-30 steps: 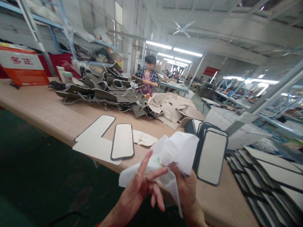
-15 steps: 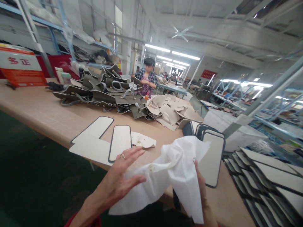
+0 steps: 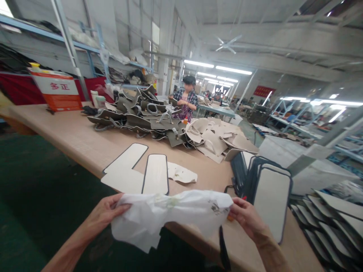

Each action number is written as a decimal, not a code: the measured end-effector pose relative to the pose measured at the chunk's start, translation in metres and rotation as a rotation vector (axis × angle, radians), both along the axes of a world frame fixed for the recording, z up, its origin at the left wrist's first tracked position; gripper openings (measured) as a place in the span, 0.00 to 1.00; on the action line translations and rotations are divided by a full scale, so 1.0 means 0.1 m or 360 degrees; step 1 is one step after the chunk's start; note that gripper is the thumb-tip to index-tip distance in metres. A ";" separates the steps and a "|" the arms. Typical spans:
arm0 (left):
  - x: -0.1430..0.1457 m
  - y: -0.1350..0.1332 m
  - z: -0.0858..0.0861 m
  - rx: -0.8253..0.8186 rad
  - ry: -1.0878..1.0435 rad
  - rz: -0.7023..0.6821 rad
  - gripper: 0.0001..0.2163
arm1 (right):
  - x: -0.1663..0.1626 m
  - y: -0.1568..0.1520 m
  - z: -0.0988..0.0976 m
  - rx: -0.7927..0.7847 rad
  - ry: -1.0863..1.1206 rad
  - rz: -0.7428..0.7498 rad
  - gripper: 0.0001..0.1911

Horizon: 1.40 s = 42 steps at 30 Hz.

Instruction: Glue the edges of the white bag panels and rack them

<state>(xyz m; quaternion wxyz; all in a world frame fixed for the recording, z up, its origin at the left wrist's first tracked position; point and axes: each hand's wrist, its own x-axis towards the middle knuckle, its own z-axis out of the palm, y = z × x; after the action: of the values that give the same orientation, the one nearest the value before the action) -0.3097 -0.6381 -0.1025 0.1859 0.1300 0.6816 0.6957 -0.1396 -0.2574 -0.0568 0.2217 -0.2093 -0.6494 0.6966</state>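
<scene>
A thin white sheet point(image 3: 181, 207), creased and soft, with dark printed marks near its right end, is stretched out in front of me over the table's near edge. My left hand point(image 3: 112, 207) pinches its left end. At the other end, the fingers and thumb of my right hand point(image 3: 246, 215) grip the right corner. Just beyond the sheet lie a cream panel with a dark rim point(image 3: 155, 173), an L-shaped arrangement of cream pieces point(image 3: 123, 177) and a crumpled off-white scrap point(image 3: 183, 173).
Dark olive pieces with handles point(image 3: 136, 117) and a beige pile point(image 3: 212, 138) cover the far side of the table point(image 3: 70, 132). Dark-edged panels point(image 3: 272, 200) stand at the right, with more stacked panels point(image 3: 331, 226) beyond. A co-worker point(image 3: 185, 99) is across the table.
My left hand, open and apart before, has taken hold of the sheet's left end. The bunched sheet is now spread wide between both hands. The view has shifted left.
</scene>
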 end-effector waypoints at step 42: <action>-0.50 1.76 -1.04 -0.0433 0.0763 0.0028 0.16 | -1.73 1.66 -0.07 0.1899 -0.0151 -0.0513 0.11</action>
<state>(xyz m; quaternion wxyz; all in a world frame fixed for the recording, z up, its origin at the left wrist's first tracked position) -0.3599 -0.4623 -0.2067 0.0291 0.2587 0.7943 0.5489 -0.3129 -0.0910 -0.0639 0.3740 -0.1755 -0.8963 0.1611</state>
